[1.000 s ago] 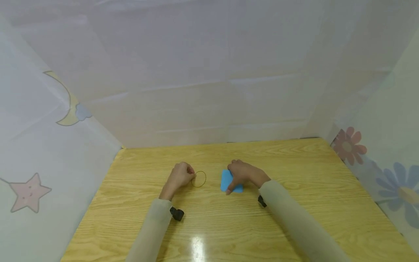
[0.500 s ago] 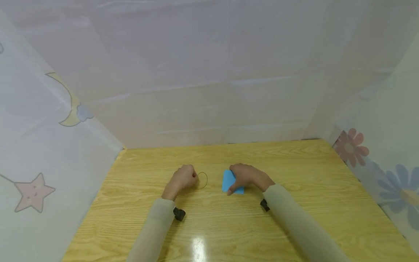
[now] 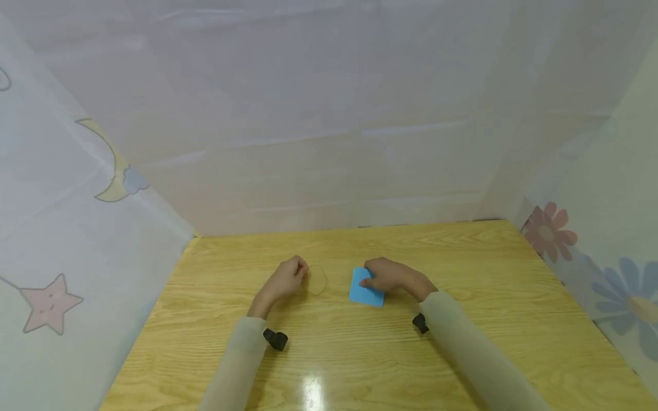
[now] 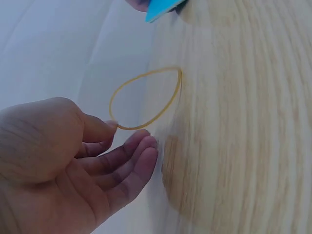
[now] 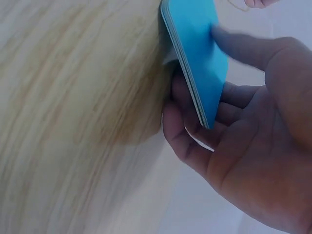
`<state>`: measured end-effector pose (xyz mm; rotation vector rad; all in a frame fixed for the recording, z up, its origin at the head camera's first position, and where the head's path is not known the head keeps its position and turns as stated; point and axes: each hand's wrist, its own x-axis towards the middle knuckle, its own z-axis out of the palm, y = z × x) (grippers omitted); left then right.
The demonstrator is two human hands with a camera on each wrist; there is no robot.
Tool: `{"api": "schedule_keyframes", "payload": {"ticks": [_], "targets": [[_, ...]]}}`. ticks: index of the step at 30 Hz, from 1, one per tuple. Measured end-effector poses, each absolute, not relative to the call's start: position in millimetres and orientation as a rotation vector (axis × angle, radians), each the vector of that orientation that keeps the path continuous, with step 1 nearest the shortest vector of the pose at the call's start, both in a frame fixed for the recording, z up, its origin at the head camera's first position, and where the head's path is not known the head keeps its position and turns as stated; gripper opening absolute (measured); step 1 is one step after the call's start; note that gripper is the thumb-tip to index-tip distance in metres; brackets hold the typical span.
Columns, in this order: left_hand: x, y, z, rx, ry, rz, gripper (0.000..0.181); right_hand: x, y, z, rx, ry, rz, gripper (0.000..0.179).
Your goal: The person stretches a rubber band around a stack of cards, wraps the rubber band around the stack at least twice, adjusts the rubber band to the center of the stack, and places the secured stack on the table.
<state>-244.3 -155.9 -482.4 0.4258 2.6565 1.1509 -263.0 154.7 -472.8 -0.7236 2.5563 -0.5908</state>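
Note:
A thin yellow rubber band point(image 4: 163, 108) is pinched between the thumb and index finger of my left hand point(image 3: 285, 278). Its loop hangs open to the right of the fingertips, and its far end reaches the wooden tabletop in the left wrist view. My right hand point(image 3: 392, 275) grips a small stack of blue cards point(image 5: 199, 53) with rounded corners. The thumb lies on the top card while the other fingers curl beneath the stack. In the right wrist view the stack is tilted, its layered edges showing close over the table.
The wooden table point(image 3: 329, 348) runs back to a pale cloth wall point(image 3: 329, 171). Cloth sides stand at left and right, printed with a star point(image 3: 51, 303), a moon and flowers. A black wrist camera point(image 3: 276, 339) sits on the left sleeve, another on the right.
The right thumb has moved from the stack's near edge onto its top face. The left hand has turned slightly, and the rubber band's loop with it, a little to the right.

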Motion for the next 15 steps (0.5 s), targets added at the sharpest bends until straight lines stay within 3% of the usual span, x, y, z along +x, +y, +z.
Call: {"api": "schedule_keyframes", "payload": {"ticks": [7,15], "targets": [[-245,-158,-485,0.361,2.498,1.391,0.019,-268,167,-469,-0.779,2.507,-0.706,0.030],[-247,-160,-486,0.302,2.370,1.602,0.025,-276,185,-473,-0.817,2.496,-0.776,0.014]]}}
